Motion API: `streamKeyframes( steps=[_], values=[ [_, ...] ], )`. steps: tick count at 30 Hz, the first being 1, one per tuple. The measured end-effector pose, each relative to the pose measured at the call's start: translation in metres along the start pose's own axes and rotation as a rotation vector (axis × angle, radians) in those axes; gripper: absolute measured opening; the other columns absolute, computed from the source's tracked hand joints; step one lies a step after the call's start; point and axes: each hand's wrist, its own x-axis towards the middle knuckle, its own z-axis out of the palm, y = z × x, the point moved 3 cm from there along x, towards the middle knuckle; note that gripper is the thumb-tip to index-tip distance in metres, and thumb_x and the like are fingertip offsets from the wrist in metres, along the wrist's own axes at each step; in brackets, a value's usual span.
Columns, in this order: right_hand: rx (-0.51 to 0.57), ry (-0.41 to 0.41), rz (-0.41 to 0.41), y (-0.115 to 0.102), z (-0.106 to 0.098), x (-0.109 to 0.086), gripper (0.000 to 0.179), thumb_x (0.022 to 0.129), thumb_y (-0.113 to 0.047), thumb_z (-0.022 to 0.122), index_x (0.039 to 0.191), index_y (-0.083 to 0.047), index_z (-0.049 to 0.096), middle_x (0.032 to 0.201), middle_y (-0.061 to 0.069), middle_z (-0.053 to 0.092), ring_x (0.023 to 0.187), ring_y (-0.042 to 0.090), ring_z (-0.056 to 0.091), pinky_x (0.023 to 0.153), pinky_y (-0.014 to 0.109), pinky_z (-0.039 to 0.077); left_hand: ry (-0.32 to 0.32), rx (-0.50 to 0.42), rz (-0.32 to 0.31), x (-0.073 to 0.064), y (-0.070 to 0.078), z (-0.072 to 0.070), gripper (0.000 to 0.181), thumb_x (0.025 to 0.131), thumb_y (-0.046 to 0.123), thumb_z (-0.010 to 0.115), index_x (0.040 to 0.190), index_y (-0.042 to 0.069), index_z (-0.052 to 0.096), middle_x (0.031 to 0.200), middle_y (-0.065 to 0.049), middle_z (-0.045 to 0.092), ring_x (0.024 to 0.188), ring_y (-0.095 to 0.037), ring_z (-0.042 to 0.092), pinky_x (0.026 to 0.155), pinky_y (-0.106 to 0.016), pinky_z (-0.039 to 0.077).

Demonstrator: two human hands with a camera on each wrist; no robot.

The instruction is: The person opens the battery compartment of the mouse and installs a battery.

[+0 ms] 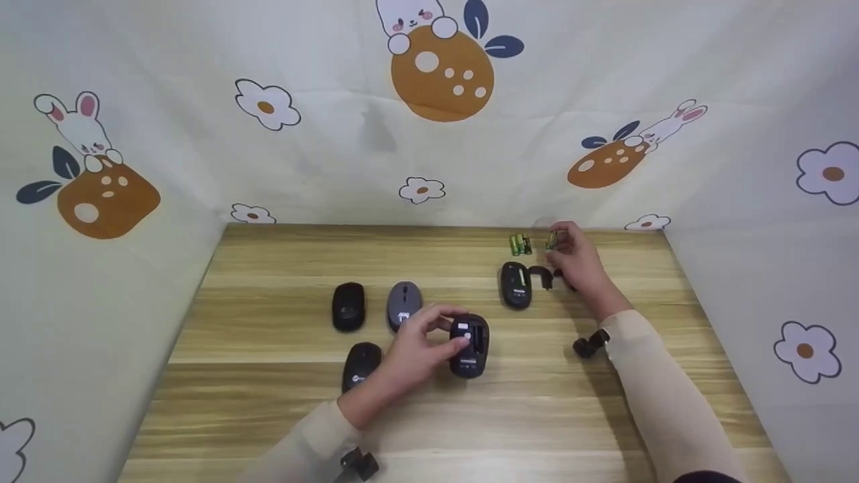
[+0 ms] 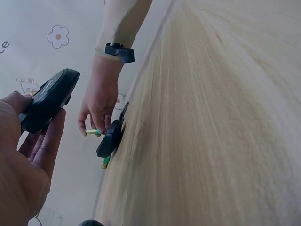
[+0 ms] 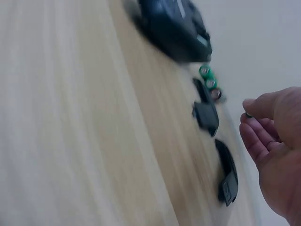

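Beige cloth of the right sleeve (image 1: 671,396) came nearest, slanting across the wooden table (image 1: 537,419); one careless sweep of that arm might have scattered the parts near its hand.

Left hand (image 1: 423,343) gripped an overturned black mouse (image 1: 472,345) above the tabletop, thumb pressed on its underside, fingers behind; too light a grip could let it tip. Knuckles close to the grey mouse (image 1: 405,298) might nudge it.

Right hand (image 1: 581,265), at the far side, pinched a battery between thumb and fingertips, the other fingers curved together below.

Another upturned mouse (image 1: 515,295) lay short of the battery row, one green cell showing in its bay. Just beside it, two loose covers (image 3: 207,117) looked alike, so a mix-up could leave one fitting badly.

Smallest came the batteries (image 1: 520,245), grouped near the wall cloth: a bump could roll them. The pinched battery (image 2: 91,132) risked slipping from such a narrow hold, or going in reversed; its polarity could not be read.
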Motion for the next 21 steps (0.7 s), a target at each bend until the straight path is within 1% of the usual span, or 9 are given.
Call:
streamKeyframes(
  steps=[4,6,8,12,18,21],
  values=[
    [0.057,-0.001,-0.022,-0.01,0.005,-0.008,0.047,0.1,0.013,0.068,0.144,0.005,0.053,0.121,0.027,0.062,0.105,0.027,0.062,0.082,0.021,0.057,-0.002,0.002,-0.012,0.0,0.0,0.0,0.043,0.093,0.009,0.088,0.134,0.013,0.076,0.131,-0.008,0.07,0.111,-0.027,0.07,0.097,-0.051,0.066],
    [0.061,0.003,-0.031,-0.015,0.008,-0.012,0.047,0.099,0.014,0.069,0.143,0.005,0.055,0.121,0.029,0.062,0.106,0.027,0.061,0.084,0.02,0.056,0.0,0.002,-0.018,0.0,0.0,0.0,0.043,0.093,0.01,0.088,0.134,0.013,0.076,0.131,-0.009,0.07,0.111,-0.027,0.07,0.096,-0.048,0.066],
    [0.066,0.009,-0.042,-0.02,0.011,-0.017,0.046,0.099,0.014,0.07,0.142,0.006,0.056,0.121,0.032,0.062,0.107,0.028,0.061,0.087,0.019,0.056,-0.001,-0.006,-0.024,0.0,0.001,0.0,0.043,0.093,0.009,0.088,0.134,0.013,0.075,0.131,-0.009,0.069,0.112,-0.028,0.07,0.093,-0.045,0.067],
    [0.105,0.018,-0.056,-0.03,0.016,-0.028,0.045,0.098,0.012,0.074,0.141,0.005,0.061,0.121,0.034,0.065,0.108,0.027,0.063,0.09,0.018,0.056,0.0,-0.015,-0.022,0.0,0.003,0.0,0.042,0.094,0.008,0.087,0.134,0.012,0.075,0.131,-0.009,0.069,0.112,-0.028,0.07,0.092,-0.043,0.068],
    [0.212,0.017,-0.088,-0.048,0.022,-0.047,0.043,0.096,0.008,0.08,0.136,0.008,0.065,0.114,0.028,0.072,0.103,0.021,0.07,0.09,0.023,0.061,0.001,-0.045,-0.026,0.0,0.005,0.001,0.042,0.094,0.004,0.086,0.135,0.01,0.075,0.131,-0.012,0.067,0.111,-0.029,0.069,0.087,-0.039,0.069],
    [0.229,0.018,-0.111,-0.055,0.026,-0.056,0.044,0.095,0.007,0.081,0.136,0.01,0.065,0.111,0.026,0.073,0.1,0.017,0.07,0.089,0.023,0.06,0.001,-0.05,-0.028,0.0,0.004,0.001,0.043,0.094,0.003,0.086,0.134,0.01,0.075,0.131,-0.012,0.067,0.111,-0.029,0.069,0.085,-0.038,0.069]
  ],
)
